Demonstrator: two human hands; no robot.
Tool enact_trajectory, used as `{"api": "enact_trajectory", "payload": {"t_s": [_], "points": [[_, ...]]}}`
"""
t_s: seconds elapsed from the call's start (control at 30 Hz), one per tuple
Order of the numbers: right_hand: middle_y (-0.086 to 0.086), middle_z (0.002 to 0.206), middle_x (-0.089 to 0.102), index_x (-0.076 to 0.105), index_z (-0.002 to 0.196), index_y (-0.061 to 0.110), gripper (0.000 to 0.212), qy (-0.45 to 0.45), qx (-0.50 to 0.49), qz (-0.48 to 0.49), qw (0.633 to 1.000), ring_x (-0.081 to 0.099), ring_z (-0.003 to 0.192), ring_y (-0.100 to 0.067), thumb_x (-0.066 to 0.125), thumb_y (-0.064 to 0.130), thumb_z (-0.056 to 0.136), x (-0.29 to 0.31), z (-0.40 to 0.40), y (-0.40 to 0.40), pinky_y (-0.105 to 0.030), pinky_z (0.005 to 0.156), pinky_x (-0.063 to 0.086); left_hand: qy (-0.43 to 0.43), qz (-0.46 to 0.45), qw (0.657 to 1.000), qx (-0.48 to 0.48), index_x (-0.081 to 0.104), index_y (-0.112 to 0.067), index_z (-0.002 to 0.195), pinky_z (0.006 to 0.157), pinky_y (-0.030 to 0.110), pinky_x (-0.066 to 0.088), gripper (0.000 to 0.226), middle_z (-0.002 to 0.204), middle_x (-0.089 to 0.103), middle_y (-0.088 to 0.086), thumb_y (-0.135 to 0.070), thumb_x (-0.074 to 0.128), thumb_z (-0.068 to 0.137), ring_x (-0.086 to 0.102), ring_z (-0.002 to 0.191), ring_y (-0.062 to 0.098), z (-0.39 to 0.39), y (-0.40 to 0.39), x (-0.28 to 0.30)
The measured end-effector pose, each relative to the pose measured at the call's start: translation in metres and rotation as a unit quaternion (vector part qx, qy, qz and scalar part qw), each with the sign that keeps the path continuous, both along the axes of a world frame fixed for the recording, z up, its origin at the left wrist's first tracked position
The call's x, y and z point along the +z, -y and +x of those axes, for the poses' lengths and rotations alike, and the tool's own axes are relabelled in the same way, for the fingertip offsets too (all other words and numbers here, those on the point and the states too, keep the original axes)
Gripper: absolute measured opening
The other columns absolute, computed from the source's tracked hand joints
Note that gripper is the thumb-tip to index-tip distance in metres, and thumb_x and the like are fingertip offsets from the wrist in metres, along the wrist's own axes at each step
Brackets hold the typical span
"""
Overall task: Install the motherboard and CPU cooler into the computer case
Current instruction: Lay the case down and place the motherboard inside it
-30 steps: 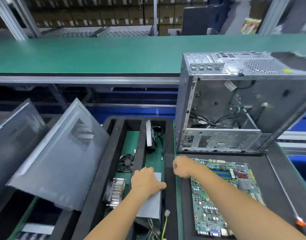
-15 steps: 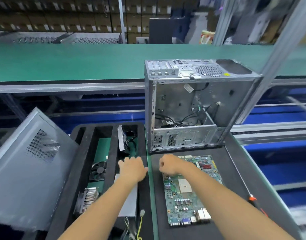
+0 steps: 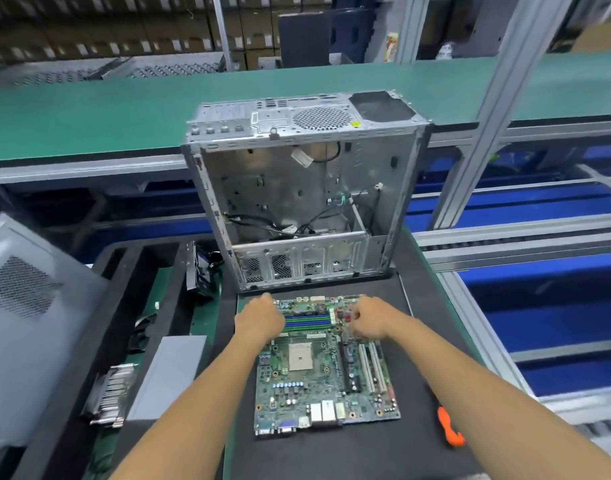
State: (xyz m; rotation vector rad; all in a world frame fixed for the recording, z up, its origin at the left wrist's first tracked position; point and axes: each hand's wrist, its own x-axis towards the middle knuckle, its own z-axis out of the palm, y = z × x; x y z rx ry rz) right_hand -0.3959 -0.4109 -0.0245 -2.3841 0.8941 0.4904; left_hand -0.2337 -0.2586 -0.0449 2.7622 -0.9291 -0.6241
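Note:
The green motherboard (image 3: 318, 372) lies flat on the black mat in front of me. My left hand (image 3: 259, 322) sits at its far left corner with fingers curled over the edge. At the far right corner, my right hand (image 3: 370, 318) has its fingers curled down onto the board. The open grey computer case (image 3: 297, 188) stands just beyond the board, its open side facing me and loose cables inside. The finned CPU cooler (image 3: 110, 396) lies in the black foam tray (image 3: 72, 375) to the left, away from both hands.
A grey side panel (image 3: 27, 323) leans at the far left. A grey box (image 3: 169, 372) and a black drive (image 3: 200, 268) sit in the tray. An orange-handled screwdriver (image 3: 449, 427) lies on the mat at the right. A green conveyor (image 3: 89, 116) runs behind the case.
My left hand left the grey box and moved right to the board's far left corner. My right hand shifted from that corner to the far right one. The view swung right.

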Motion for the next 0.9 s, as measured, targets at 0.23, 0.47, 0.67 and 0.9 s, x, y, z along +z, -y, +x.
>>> {"api": "enact_trajectory", "payload": {"t_s": [0.23,0.47,0.67,0.9], "points": [[-0.007,0.059,0.034,0.031,0.054,0.017,0.039,0.016,-0.005,0.004,1.000,0.033,0.063,-0.021,0.047,0.000,0.085,-0.007,-0.026,0.026,-0.030,0.059,0.026,0.031,-0.017,0.998,0.046,0.036,-0.013,0.106,0.071,0.035,0.048,0.024,0.097,0.055,0.005,-0.018,0.049,0.087,0.057,0.086,0.025,-0.019,-0.003,-0.010],[-0.011,0.058,0.037,0.031,0.053,0.013,0.040,0.041,-0.026,-0.009,0.999,0.035,0.061,-0.026,0.048,0.005,0.089,-0.008,-0.021,0.024,-0.031,0.055,0.030,0.025,-0.060,0.996,0.067,0.040,-0.012,0.097,0.070,0.036,0.045,0.015,0.094,0.053,0.004,-0.019,0.050,0.089,0.053,0.081,0.024,-0.009,-0.005,-0.011],[-0.020,0.099,0.070,0.067,0.080,-0.002,0.023,0.081,-0.028,-0.024,0.996,0.065,0.087,-0.032,0.049,0.006,0.091,0.017,-0.003,0.032,-0.035,0.068,0.049,-0.043,-0.175,0.973,0.143,0.050,-0.008,0.100,0.070,0.034,0.046,0.018,0.097,0.058,0.009,-0.018,0.056,0.087,0.056,0.087,0.025,0.009,-0.001,0.005],[-0.008,0.081,0.062,0.056,0.083,0.012,0.016,0.190,-0.013,-0.083,0.978,0.054,0.069,-0.023,0.046,0.008,0.094,0.044,0.037,0.025,-0.030,0.063,0.040,0.076,-0.272,0.959,0.038,0.057,-0.006,0.087,0.073,0.041,0.049,0.008,0.088,0.058,0.008,-0.008,0.049,0.086,0.056,0.080,0.027,0.024,0.013,0.040]]}}
